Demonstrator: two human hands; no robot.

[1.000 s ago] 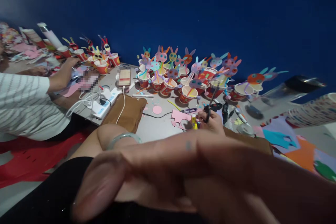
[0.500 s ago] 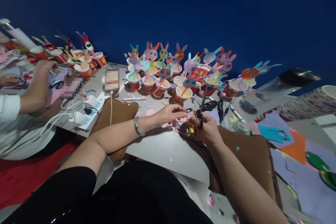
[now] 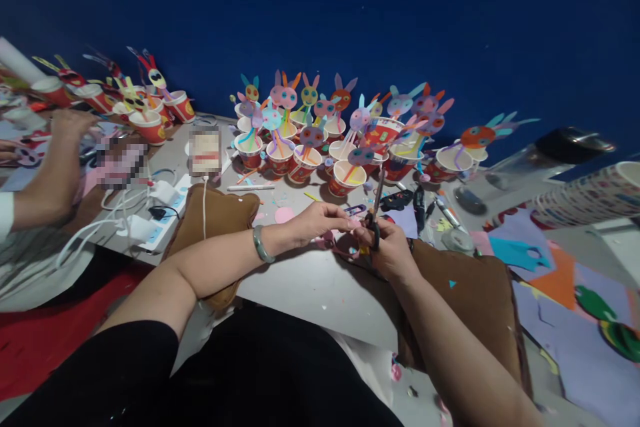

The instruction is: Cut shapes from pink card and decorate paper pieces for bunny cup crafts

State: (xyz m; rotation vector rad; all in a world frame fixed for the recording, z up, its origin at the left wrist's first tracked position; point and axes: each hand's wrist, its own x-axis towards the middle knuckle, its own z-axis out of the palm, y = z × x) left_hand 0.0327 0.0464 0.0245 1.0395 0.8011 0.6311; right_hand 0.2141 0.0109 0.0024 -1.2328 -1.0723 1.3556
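Observation:
My left hand (image 3: pixel 320 223), a bracelet at its wrist, is closed in a pinch on a small pink piece (image 3: pixel 355 221), perhaps paper. My right hand (image 3: pixel 395 253) grips a pair of scissors (image 3: pixel 377 203) with the blades pointing up and away from me. Its fingertips meet the pink piece beside my left fingertips. Beneath the hands lie pink paper scraps (image 3: pixel 327 240) and something yellow, mostly hidden by my fingers. Just beyond stand paper cups (image 3: pixel 347 180) holding paper rabbit heads (image 3: pixel 361 119) on strips.
Brown cushions (image 3: pixel 460 307) lie under my forearms. At left are a power strip (image 3: pixel 167 213), cables and a co-worker's arm (image 3: pixel 50 187). Stacked cups (image 3: pixel 590 193), a clear bottle (image 3: pixel 525 160) and coloured paper sheets (image 3: pixel 565 333) occupy the right side.
My fingertips have drawn together around the pink piece, and the yellow thing between them shows less. The scissors stand slightly further left. The view has shifted a little to the right.

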